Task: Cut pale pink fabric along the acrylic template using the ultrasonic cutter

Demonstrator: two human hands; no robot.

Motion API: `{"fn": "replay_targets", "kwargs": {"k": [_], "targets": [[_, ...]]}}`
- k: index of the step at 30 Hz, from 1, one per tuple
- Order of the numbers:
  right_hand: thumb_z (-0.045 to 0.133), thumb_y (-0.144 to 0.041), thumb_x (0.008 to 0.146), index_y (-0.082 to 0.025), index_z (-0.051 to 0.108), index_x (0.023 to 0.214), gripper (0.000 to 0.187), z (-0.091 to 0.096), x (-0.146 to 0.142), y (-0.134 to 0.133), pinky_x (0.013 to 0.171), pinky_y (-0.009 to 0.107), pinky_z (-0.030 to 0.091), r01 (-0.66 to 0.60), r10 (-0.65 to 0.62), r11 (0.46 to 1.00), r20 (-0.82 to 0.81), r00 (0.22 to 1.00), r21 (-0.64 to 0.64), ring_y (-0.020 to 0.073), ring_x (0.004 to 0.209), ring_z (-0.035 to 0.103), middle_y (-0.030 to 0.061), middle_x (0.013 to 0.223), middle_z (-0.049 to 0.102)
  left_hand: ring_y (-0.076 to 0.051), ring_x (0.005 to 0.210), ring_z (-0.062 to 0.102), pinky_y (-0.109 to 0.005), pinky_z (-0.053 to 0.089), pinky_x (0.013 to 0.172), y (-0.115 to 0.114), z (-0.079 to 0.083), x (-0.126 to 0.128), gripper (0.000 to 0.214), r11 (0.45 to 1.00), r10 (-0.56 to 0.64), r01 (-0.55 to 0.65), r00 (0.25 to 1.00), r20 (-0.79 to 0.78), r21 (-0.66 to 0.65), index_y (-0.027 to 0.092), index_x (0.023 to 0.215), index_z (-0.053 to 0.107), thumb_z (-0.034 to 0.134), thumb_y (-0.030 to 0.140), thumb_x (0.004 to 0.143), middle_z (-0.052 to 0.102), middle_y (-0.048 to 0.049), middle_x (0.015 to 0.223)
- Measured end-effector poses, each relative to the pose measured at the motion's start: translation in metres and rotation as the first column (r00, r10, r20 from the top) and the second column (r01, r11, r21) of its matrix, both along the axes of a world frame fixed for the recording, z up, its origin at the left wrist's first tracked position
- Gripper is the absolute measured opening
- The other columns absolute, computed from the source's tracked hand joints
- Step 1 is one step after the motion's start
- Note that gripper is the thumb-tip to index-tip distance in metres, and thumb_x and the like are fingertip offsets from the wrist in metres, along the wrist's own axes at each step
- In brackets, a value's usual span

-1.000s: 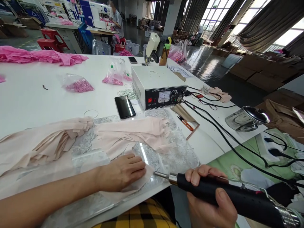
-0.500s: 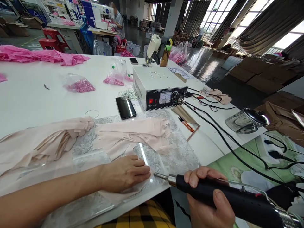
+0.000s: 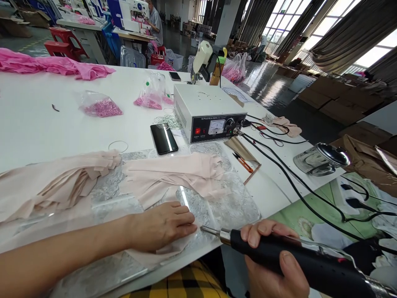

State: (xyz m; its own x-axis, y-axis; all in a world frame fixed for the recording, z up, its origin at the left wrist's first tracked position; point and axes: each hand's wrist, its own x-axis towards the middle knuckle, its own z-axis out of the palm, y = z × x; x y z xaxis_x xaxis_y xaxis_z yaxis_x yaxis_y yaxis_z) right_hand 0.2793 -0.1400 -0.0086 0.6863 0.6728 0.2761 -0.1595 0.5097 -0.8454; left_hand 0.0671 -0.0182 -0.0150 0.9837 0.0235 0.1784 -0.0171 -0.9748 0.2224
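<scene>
My right hand (image 3: 276, 269) is wrapped round the thick black handle of a handheld ultrasonic spot welder (image 3: 263, 246), thumb along its side. The welder's slim metal tip points left, just short of my left fingertips. My left hand (image 3: 166, 225) lies palm down on the mat (image 3: 229, 207), its fingers closed and bent over a pale pink fabric strip (image 3: 169, 250) that shows below the hand. What lies under the fingertips is hidden. Beyond that hand rests a stack of pale pink fabric pieces (image 3: 173, 171), with a larger pile (image 3: 62, 182) to the left.
A white control box (image 3: 214, 111) stands behind the mat, black cables running right. Around it are a phone (image 3: 164, 139), orange thread snips (image 3: 242, 162) and a lidded glass mug (image 3: 319, 159). Bags of pink bits (image 3: 102, 107) lie farther back. A person (image 3: 155, 25) sits at a sewing machine.
The view has shifted slightly. Both hands and the welder stay almost where they were, its tip still close to my left fingertips.
</scene>
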Motion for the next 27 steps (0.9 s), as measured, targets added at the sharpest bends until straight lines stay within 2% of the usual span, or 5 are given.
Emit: {"fn": "replay_targets", "kwargs": {"k": [4, 9, 21, 27], "targets": [[0.062, -0.034, 0.075, -0.025, 0.068, 0.087, 0.016, 0.0001, -0.0009, -0.0007, 0.049, 0.033, 0.048, 0.012, -0.012, 1.000, -0.007, 1.000, -0.013, 0.0131, 0.048, 0.053, -0.0026, 0.073, 0.059, -0.019, 0.080, 0.058, -0.033, 0.043, 0.075, -0.0001, 0.0001, -0.0003, 0.021, 1.000, 0.001, -0.001, 1.000, 0.016, 0.005, 0.013, 0.115, 0.063, 0.055, 0.008, 0.097, 0.066, -0.0065, 0.093], [0.062, -0.035, 0.075, -0.025, 0.068, 0.086, 0.016, -0.0019, -0.0002, -0.0019, 0.049, 0.034, 0.047, 0.007, -0.007, 1.000, -0.010, 1.000, -0.018, 0.0137, 0.048, 0.052, -0.0021, 0.073, 0.058, -0.019, 0.080, 0.057, -0.033, 0.042, 0.076, -0.0009, -0.0008, 0.0000, 0.021, 0.999, 0.013, -0.013, 1.000, 0.014, 0.035, 0.014, 0.116, 0.062, 0.052, 0.009, 0.098, 0.066, -0.0067, 0.095], [0.055, -0.037, 0.076, -0.025, 0.063, 0.085, 0.017, 0.0038, -0.0006, -0.0019, 0.050, 0.036, 0.040, 0.064, -0.063, 0.998, 0.029, 0.998, -0.031, 0.0140, 0.050, 0.046, -0.0008, 0.076, 0.051, -0.020, 0.078, 0.056, -0.034, 0.040, 0.072, -0.0049, 0.0030, 0.0015, 0.023, 0.997, 0.022, -0.020, 1.000, -0.018, 0.072, 0.015, 0.116, 0.059, 0.062, 0.012, 0.093, 0.065, -0.0051, 0.093], [0.056, -0.037, 0.079, -0.025, 0.062, 0.087, 0.016, 0.0054, -0.0032, -0.0028, 0.050, 0.037, 0.040, 0.010, -0.009, 1.000, 0.084, 0.996, -0.011, 0.0146, 0.050, 0.046, -0.0007, 0.076, 0.049, -0.020, 0.080, 0.055, -0.034, 0.040, 0.072, -0.0052, 0.0017, 0.0016, 0.029, 0.996, 0.014, -0.010, 0.999, -0.046, 0.088, 0.013, 0.116, 0.060, 0.069, 0.017, 0.089, 0.065, -0.0056, 0.094]]}}
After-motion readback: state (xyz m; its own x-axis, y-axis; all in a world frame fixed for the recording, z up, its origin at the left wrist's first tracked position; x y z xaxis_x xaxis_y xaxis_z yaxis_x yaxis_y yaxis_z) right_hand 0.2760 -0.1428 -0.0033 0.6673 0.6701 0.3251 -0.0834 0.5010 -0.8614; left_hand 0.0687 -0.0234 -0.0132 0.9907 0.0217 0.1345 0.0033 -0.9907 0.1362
